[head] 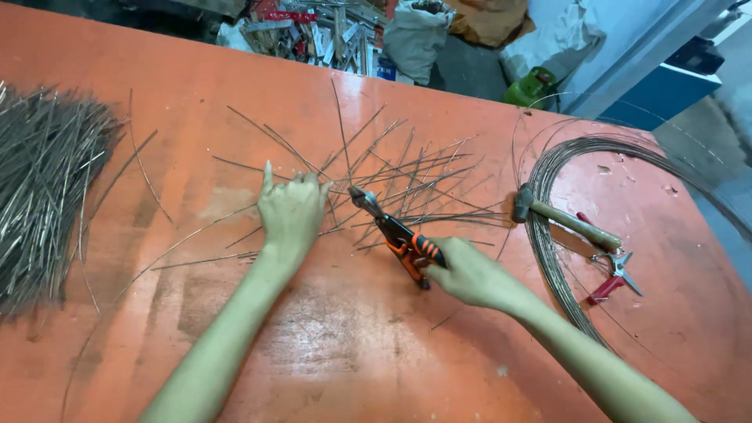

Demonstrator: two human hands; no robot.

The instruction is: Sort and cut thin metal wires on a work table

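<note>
My right hand point(468, 274) grips the orange-and-black handles of a pair of pliers point(395, 233), whose jaws point up-left into a loose scatter of cut wire pieces point(407, 176) on the orange table point(337, 345). My left hand point(291, 207) rests on the table at the left edge of that scatter, fingers curled around a few thin wires, thumb and one finger raised. The plier jaws lie just right of my left hand.
A thick pile of cut wire lengths point(43, 188) lies at the far left. A large wire coil point(564, 235) sits at the right with a wooden-handled hammer point(560, 219) and red-handled snips point(615, 274) on it. Clutter and a green bottle point(529, 86) lie beyond the far edge.
</note>
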